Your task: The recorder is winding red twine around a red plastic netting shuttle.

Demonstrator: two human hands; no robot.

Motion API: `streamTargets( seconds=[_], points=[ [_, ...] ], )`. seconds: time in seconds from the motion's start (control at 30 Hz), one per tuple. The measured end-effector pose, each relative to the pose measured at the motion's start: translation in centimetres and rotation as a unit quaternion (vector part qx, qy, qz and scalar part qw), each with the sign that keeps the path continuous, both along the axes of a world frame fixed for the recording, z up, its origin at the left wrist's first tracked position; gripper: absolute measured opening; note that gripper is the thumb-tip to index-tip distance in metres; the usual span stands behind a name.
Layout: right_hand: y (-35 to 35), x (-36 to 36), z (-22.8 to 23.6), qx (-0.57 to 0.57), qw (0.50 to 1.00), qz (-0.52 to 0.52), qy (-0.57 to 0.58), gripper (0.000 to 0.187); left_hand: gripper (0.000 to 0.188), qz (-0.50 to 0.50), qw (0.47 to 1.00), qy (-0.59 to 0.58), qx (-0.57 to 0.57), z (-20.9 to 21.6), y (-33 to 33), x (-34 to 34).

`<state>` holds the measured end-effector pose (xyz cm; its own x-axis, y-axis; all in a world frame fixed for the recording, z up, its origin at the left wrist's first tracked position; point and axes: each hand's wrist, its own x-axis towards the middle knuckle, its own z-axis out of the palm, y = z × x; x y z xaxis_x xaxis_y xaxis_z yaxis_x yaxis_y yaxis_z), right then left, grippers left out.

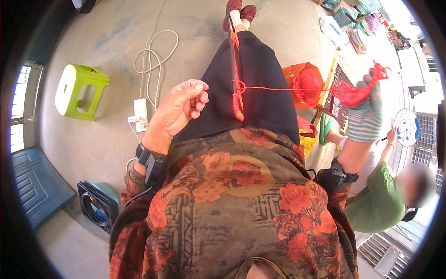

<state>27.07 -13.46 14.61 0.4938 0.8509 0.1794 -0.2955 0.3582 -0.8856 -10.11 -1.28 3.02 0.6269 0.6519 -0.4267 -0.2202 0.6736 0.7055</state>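
Note:
A long dark rod (231, 58) runs down between my legs, with red cord (236, 104) wound in tight coils around its near end. From a loop there, one red strand (269, 88) stretches taut to the right. My right hand (366, 114), in a grey-green striped glove, is raised and closed on a bundle of red cord (348, 94); loose ends hang over its fingers. To the left of the rod, my left hand (186, 104) is bare, its fingers curled in and thumb pressed near the forefinger. Nothing shows in it, and it is apart from the cord.
An orange bag (290, 74) holding red material stands right of my legs, beside a wooden slatted seat (337, 104). Left are a green stool (83, 93), a white power strip (140, 114) and a looped cable. A person in green (378, 202) sits at right with a round fan (406, 128).

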Motion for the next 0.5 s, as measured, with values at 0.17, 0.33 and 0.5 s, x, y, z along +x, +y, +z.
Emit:
streamTargets(
  seconds=[0.17,0.33,0.5],
  points=[
    [-4.7,0.4,9.4,0.214,0.915,0.255,0.228,0.015,0.041,-0.175,0.955,-0.235,-0.051,4.1,-0.6,2.4],
    [-6.2,-5.4,9.3,0.377,0.892,0.233,0.085,0.011,0.047,0.033,0.93,-0.296,-0.218,6.3,-1.1,6.1],
    [-0.5,-7.3,0.0,-0.318,0.903,0.081,-0.277,0.028,0.04,0.079,0.925,-0.313,-0.203,4.7,-0.2,1.1]
  ],
)
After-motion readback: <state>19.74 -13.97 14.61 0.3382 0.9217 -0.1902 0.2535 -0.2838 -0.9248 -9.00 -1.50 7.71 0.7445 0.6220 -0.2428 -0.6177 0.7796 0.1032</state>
